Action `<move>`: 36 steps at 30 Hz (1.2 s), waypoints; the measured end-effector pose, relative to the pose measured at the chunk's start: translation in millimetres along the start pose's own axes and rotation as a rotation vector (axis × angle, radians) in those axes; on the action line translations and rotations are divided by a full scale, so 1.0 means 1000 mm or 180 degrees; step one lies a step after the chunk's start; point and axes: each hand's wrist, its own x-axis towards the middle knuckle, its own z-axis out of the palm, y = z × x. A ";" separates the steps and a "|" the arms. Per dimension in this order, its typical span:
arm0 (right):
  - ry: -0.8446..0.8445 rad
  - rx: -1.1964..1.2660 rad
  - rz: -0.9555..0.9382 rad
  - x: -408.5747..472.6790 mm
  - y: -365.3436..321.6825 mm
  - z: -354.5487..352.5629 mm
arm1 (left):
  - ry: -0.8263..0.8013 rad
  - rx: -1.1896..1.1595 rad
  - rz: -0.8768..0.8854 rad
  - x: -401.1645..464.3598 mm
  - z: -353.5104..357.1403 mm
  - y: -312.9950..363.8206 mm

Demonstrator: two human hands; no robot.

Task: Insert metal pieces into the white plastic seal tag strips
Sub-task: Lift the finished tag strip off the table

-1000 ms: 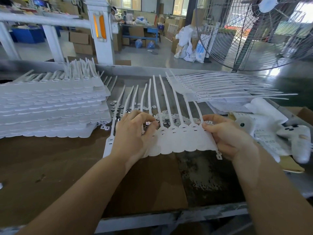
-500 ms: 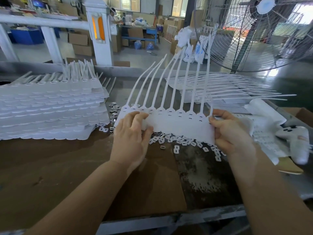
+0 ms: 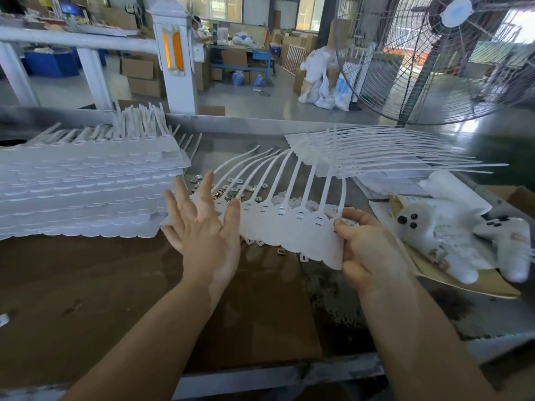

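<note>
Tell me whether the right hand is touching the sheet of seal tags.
Touching. The head view shows the right hand pinching the right edge of the seal tag sheet, fingers curled over it.

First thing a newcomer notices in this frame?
The white sheet of seal tag strips held mid-air at centre, its tails fanning up and away: the right hand pinches its right edge, and the left hand is spread open at its left end. Next, the tall stack of finished-looking strips at left, and the loose metal pieces on the bench beneath.
</note>
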 end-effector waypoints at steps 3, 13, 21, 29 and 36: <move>-0.0028 0.0017 0.0048 -0.013 0.005 0.001 | 0.0099 -0.0230 -0.0030 -0.009 -0.006 -0.002; -0.0013 0.0012 -0.0115 -0.059 0.006 -0.002 | 0.0363 -0.0921 0.0222 -0.031 -0.021 0.002; -0.0127 0.0076 -0.0327 -0.085 0.007 -0.002 | 0.0548 -0.0987 0.0369 -0.038 -0.033 0.005; -0.0043 0.0143 -0.0280 -0.088 0.003 0.002 | 0.0519 -0.1014 0.0453 -0.033 -0.033 0.008; -0.0038 0.0455 -0.0313 -0.084 -0.007 0.002 | 0.0397 -0.1171 0.0648 -0.019 -0.034 0.019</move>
